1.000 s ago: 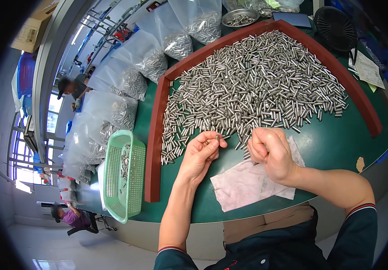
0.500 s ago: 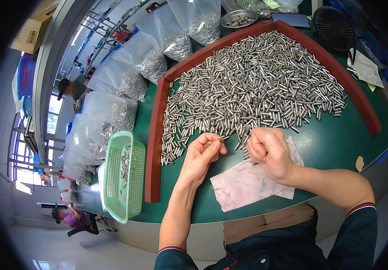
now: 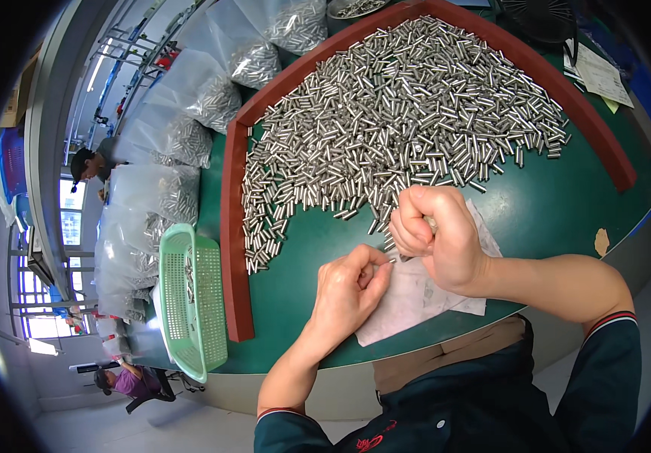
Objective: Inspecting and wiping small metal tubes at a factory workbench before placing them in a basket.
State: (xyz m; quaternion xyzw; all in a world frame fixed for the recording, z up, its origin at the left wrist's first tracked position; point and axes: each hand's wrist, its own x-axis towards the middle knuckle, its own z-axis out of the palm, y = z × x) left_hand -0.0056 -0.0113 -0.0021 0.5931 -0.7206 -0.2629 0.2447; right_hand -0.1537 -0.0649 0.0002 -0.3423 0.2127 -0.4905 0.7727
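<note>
Many short shiny metal pins (image 3: 408, 106) lie heaped on the green tabletop, spreading toward me. My left hand (image 3: 348, 291) is closed near the front of the heap, thumb and fingers pinching one small metal pin (image 3: 393, 261) whose end shows at the fingertips. Just to its right, my right hand (image 3: 439, 238) is curled into a fist; whatever sits inside it is hidden by the fingers. Beneath both hands lies a stained pinkish-white cloth (image 3: 397, 311), partly covered by them.
A dark red wooden frame (image 3: 235, 226) borders the heap. Left of it stands a green plastic basket (image 3: 216, 302) with some pins inside. Clear bags of pins (image 3: 189, 140) line the far left. A metal bowl (image 3: 356, 7), black fan (image 3: 541, 19) and papers (image 3: 601, 75) are at the back. Two people are beyond.
My left hand has moved down and right, away from the pile's edge, and turned toward my right fist. The whole view has shifted, so the table contents sit higher and further left.
</note>
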